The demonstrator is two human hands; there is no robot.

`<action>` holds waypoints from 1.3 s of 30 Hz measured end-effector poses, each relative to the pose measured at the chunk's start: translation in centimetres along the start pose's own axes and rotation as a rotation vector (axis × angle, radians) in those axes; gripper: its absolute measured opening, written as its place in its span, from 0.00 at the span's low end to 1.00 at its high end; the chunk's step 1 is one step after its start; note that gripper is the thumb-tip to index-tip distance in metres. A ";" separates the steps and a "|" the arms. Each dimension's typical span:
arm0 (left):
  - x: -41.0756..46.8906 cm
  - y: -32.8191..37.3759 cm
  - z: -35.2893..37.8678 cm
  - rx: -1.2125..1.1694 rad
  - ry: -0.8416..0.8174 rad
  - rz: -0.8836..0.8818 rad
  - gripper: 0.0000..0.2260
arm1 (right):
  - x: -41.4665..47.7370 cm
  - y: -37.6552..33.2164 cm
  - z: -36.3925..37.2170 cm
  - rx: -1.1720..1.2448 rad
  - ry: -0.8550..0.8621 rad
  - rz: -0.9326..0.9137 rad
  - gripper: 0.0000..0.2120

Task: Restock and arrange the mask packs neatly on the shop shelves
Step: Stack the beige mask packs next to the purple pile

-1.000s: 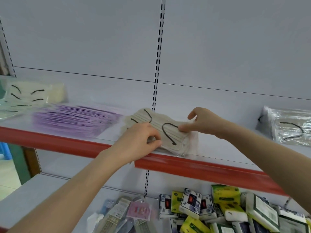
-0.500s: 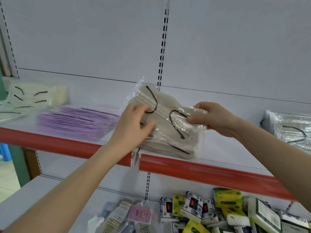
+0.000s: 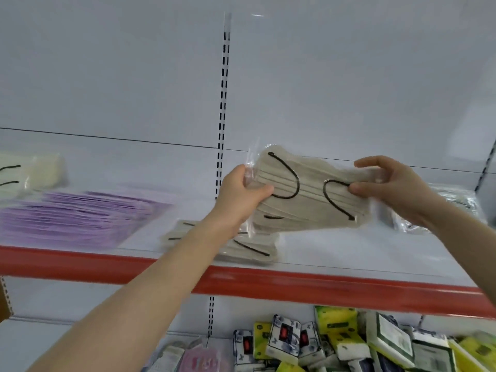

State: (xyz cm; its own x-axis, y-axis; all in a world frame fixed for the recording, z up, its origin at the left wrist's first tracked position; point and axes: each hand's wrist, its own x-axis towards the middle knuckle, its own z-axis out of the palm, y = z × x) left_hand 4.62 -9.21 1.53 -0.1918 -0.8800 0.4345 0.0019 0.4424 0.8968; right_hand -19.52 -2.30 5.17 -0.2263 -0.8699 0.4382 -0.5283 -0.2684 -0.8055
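A clear pack of beige masks with black ear loops (image 3: 308, 194) is lifted above the white shelf with the red front strip (image 3: 335, 253). My left hand (image 3: 241, 194) grips its left end, and my right hand (image 3: 386, 183) pinches its right end between thumb and fingers. Under it a second beige mask pack (image 3: 255, 245) lies flat near the shelf's front edge, partly hidden by my left forearm. A purple mask pack (image 3: 72, 216) lies to the left, and a cream mask pack (image 3: 32, 173) sits at the far left.
Another clear mask pack (image 3: 456, 208) lies at the shelf's right, behind my right wrist. A slotted upright (image 3: 224, 103) runs up the white back panel. On the lower shelf lie several tissue packs (image 3: 335, 342) and small hanging items (image 3: 198, 358).
Both hands have raised the beige pack off the shelf and turned it more level, uncovering a second beige pack beneath. The view has shifted so the shelf sits further left.
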 end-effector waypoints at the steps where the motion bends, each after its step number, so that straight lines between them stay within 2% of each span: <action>1: -0.2 -0.1 1.8 -0.026 -0.007 0.013 0.10 | -0.2 0.8 -1.3 0.021 0.047 0.024 0.19; 5: -1.0 -1.2 7.8 -0.105 -0.035 0.033 0.12 | -1.7 4.1 -5.2 0.068 0.175 0.118 0.24; 7: -1.2 -1.9 9.5 -0.047 -0.066 0.001 0.14 | -2.2 5.6 -6.1 0.077 0.205 0.149 0.27; 9: -1.1 -2.4 10.2 0.030 -0.106 -0.053 0.19 | -2.7 7.3 -6.6 0.101 0.185 0.185 0.27; 11: -0.9 -3.0 10.4 0.060 -0.144 -0.149 0.23 | -2.9 8.8 -6.7 0.162 0.122 0.231 0.22; 14: -0.7 -3.4 10.9 0.087 -0.132 -0.204 0.17 | -2.9 9.6 -6.3 0.258 0.079 0.238 0.10; 17: -0.6 -3.2 11.6 0.108 -0.041 -0.125 0.09 | -2.2 9.3 -6.4 0.332 0.136 0.191 0.09; 19: -0.8 -2.9 11.7 0.129 -0.026 -0.114 0.10 | -1.6 9.3 -6.8 0.361 0.129 0.179 0.09; 23: -0.9 -3.8 11.8 0.191 -0.121 -0.215 0.10 | -1.9 11.2 -6.7 0.184 -0.004 0.306 0.11; 26: -0.6 -3.9 12.0 0.235 -0.146 -0.237 0.06 | -1.7 12.1 -6.8 0.166 -0.058 0.354 0.12; 30: -0.1 -3.9 12.5 0.223 -0.115 -0.236 0.04 | -1.0 12.5 -7.1 0.132 -0.042 0.344 0.12; 34: 0.8 -3.8 13.2 0.185 -0.060 -0.232 0.11 | -0.4 12.7 -7.6 0.170 -0.046 0.333 0.10; 39: 2.7 -2.1 16.0 0.074 -0.006 -0.225 0.09 | 1.0 12.3 -10.2 0.215 0.101 0.259 0.08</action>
State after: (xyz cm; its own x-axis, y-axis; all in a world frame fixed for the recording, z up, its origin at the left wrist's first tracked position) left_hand -11.62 -9.75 -0.48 -0.1854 -0.9570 0.2231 -0.1132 0.2464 0.9625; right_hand -34.64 -2.24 -0.25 -0.4156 -0.8780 0.2373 -0.2610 -0.1348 -0.9559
